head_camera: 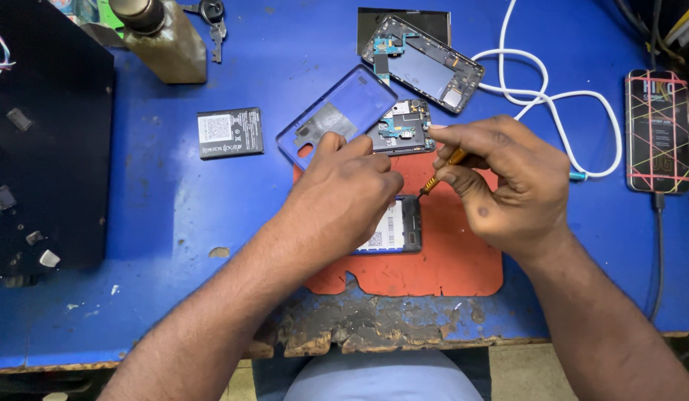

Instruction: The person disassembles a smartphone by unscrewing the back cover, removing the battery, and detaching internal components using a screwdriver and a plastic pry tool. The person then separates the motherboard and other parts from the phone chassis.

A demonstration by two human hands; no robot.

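Observation:
An opened phone (pixel 395 227) lies face down on an orange mat (pixel 441 260), its battery label showing. My left hand (pixel 344 197) rests on the phone's upper left and covers most of it. My right hand (pixel 504 182) pinches a small screwdriver (pixel 442 169) with an orange grip, its tip on the phone's top right corner. A translucent blue back cover (pixel 337 115) lies just beyond my left hand, next to a partly stripped phone body (pixel 404 128).
A second opened phone frame (pixel 426 63) lies at the back. A loose black battery (pixel 230 133) sits to the left. A white cable (pixel 552 96) loops toward a phone (pixel 658 131) on the right. A brown bottle (pixel 162 37), keys (pixel 214 18) and a black box (pixel 44 141) stand left.

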